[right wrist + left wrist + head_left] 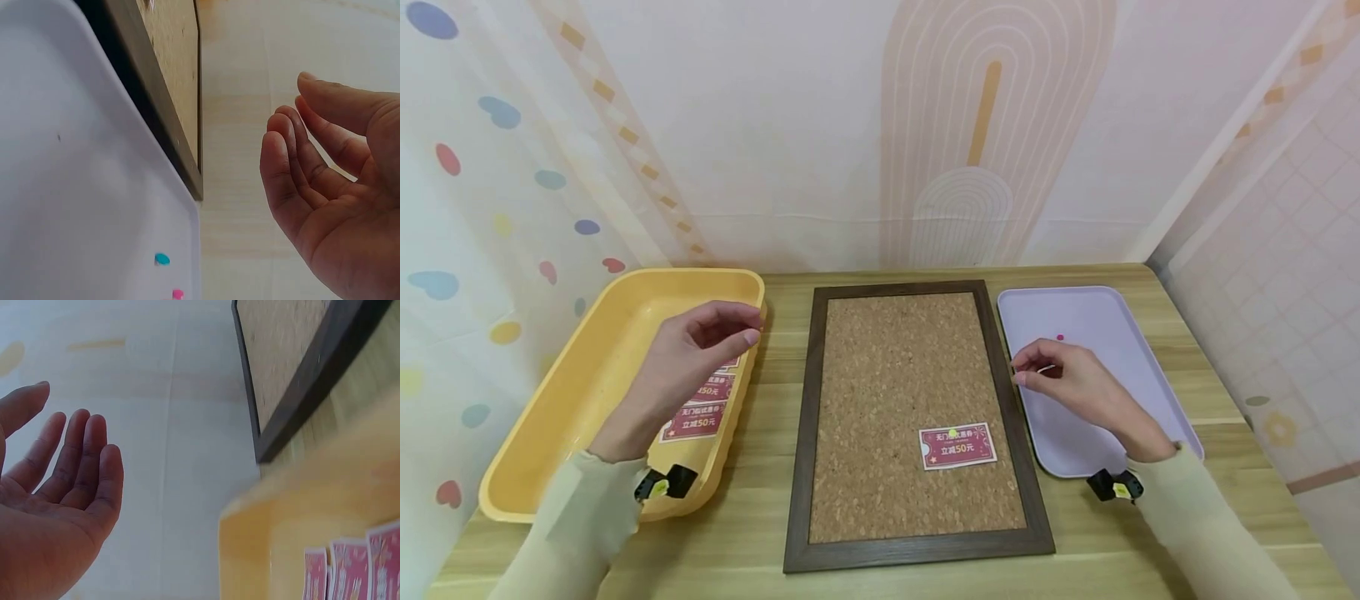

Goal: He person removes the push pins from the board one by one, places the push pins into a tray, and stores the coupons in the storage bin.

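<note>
My left hand (688, 346) hovers over the right side of a yellow plastic bin, its fingers loosely bent and holding nothing. Below it in the bin (640, 321) lie several red coupons (694, 422), partly hidden by the hand. My right hand (1067, 375), also holding nothing, is over the left edge of a lilac tray (1097, 321), close to the frame of a cork board (895, 375). A yellow-green pushpin (952, 432) sits at the top of one red coupon (958, 452) on the board's lower right. In the right wrist view, the tray holds a teal pushpin (162, 259) and a pink one (178, 294).
The bin, board and tray stand side by side on a wood-grain table (786, 358). A patterned curtain (775, 125) hangs behind and along both sides. Dark wood framing (917, 550) borders the cork.
</note>
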`<state>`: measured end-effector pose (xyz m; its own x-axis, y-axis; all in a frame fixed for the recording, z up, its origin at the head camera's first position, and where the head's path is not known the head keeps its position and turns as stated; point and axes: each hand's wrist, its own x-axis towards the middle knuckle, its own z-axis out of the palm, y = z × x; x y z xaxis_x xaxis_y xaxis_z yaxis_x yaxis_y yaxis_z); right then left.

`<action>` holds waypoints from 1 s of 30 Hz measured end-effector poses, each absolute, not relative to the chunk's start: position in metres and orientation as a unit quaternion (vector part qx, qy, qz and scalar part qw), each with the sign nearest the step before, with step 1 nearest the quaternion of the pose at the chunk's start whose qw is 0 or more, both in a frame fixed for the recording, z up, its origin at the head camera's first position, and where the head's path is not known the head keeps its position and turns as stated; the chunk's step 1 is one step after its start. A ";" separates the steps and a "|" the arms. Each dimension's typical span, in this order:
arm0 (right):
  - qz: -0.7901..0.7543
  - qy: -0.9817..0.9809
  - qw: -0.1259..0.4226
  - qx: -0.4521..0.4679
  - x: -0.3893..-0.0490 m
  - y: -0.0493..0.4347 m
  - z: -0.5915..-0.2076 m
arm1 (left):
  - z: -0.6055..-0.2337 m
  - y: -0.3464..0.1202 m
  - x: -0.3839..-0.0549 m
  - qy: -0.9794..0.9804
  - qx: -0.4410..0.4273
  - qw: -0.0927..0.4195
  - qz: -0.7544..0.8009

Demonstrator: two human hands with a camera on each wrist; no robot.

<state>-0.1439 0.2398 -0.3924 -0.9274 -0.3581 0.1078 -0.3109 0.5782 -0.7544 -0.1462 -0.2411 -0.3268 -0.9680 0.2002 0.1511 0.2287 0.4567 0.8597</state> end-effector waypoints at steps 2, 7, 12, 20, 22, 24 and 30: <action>-0.426 0.884 0.034 -0.191 -0.142 0.237 -0.393 | -0.328 -0.234 -0.142 -0.852 -0.134 0.008 -0.505; -0.432 0.880 0.044 -0.195 -0.137 0.229 -0.394 | -0.331 -0.218 -0.135 -0.845 -0.156 -0.010 -0.511; -0.428 0.880 0.048 -0.200 -0.133 0.220 -0.396 | -0.335 -0.201 -0.130 -0.834 -0.175 -0.048 -0.522; -0.429 0.877 0.061 -0.209 -0.128 0.212 -0.400 | -0.352 -0.178 -0.125 -0.829 -0.207 -0.085 -0.513; -0.428 0.876 0.062 -0.214 -0.127 0.210 -0.401 | -0.357 -0.172 -0.125 -0.822 -0.217 -0.089 -0.519; -0.427 0.875 0.064 -0.218 -0.126 0.208 -0.402 | -0.360 -0.167 -0.124 -0.816 -0.222 -0.094 -0.525; -0.431 0.869 0.078 -0.230 -0.125 0.201 -0.405 | -0.370 -0.148 -0.121 -0.813 -0.219 -0.122 -0.526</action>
<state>-0.1249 0.2014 -0.4045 -0.8823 -0.4664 0.0631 -0.3327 0.5232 -0.7846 -0.1210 -0.1483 -0.3698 -0.8743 0.4843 0.0329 0.2287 0.3512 0.9079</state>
